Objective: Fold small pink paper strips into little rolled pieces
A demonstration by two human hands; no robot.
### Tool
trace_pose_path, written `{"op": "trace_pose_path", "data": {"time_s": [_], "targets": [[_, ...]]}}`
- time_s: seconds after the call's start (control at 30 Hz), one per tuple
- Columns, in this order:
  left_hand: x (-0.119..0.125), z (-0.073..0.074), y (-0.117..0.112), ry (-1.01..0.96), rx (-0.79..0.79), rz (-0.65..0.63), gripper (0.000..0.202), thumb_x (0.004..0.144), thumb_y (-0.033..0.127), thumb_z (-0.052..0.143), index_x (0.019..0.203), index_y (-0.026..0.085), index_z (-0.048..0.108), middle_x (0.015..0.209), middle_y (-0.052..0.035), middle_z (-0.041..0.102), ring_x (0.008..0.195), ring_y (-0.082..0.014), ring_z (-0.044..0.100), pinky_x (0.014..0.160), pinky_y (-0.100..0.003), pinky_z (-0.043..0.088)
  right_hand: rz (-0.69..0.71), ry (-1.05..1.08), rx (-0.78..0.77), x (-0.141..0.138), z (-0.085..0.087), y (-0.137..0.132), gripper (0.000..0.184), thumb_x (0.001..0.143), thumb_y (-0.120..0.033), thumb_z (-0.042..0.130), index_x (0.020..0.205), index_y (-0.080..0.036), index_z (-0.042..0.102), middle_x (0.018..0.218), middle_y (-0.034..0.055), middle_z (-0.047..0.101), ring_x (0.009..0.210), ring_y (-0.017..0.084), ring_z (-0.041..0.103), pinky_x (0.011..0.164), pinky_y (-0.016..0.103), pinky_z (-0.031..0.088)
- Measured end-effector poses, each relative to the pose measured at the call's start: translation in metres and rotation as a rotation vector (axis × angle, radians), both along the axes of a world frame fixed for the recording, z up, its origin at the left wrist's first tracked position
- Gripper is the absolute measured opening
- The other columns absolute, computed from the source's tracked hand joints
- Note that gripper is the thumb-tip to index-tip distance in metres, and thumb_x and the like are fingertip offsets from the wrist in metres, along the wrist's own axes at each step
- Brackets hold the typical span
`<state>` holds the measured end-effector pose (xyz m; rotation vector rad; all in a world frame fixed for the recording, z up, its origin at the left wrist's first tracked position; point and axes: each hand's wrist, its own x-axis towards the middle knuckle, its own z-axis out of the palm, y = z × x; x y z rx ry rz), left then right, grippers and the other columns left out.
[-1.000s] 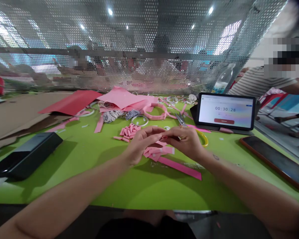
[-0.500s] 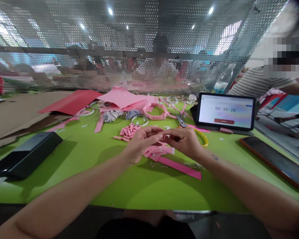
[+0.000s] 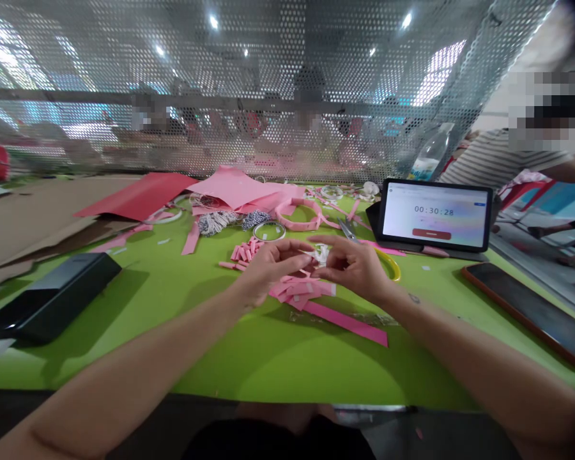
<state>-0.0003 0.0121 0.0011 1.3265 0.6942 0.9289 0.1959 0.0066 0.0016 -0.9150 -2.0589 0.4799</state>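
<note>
Above the middle of the table, my left hand (image 3: 267,269) is closed in a pinch, thumb against fingers; what lies at its fingertips is too small to make out. Facing it, my right hand (image 3: 358,265) has thumb and index finger apart, with no object visible in that gap. White scraps (image 3: 321,254) show between the two hands, on the table behind. Beneath them lies a heap of pink paper strips (image 3: 301,291), beside one long darker pink strip (image 3: 347,324). Small rolled pink paper pieces (image 3: 243,253) are piled just behind my left hand.
Scissors (image 3: 347,230) and a yellow ring (image 3: 390,265) lie beyond my right hand. A pink-wrapped ring (image 3: 299,225), a white ring (image 3: 269,230) and pink sheets (image 3: 234,190) are farther back. A tablet (image 3: 436,215) and a phone (image 3: 527,313) stand right; a black box (image 3: 52,297) left.
My right thumb and index finger have spread apart and drawn slightly away from my left fingertips, uncovering the white scraps behind. My left hand stays nearly in place.
</note>
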Motion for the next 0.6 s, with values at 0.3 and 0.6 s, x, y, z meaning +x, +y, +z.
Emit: {"op": "trace_pose_path", "data": {"time_s": [0.3,0.6], "targets": [[-0.052,0.023,0.035,0.956,0.75,0.461,0.016,0.067,0.029,0.067,0.08,0.019,0.068,0.078,-0.0069,0.066,0.074,-0.0226,0.058,0.067,-0.031,0.04,-0.276,-0.348,0.065,0.021,-0.005,0.028,0.025,0.084,-0.038,0.052,0.085,-0.019,0.069,0.059,0.0003,0.063,0.049,0.009,0.051,0.048,0.021,0.032],[-0.042,0.008,0.035,1.087,0.868,0.384,0.017,0.078,0.03,0.056,0.079,0.018,0.069,0.081,-0.0082,0.064,0.078,-0.0233,0.055,0.072,-0.034,0.038,-0.212,-0.682,0.051,0.007,-0.011,0.016,0.021,0.083,-0.039,0.052,0.088,-0.027,0.069,0.064,-0.0016,0.067,0.054,0.011,0.056,0.051,0.022,0.028]]}}
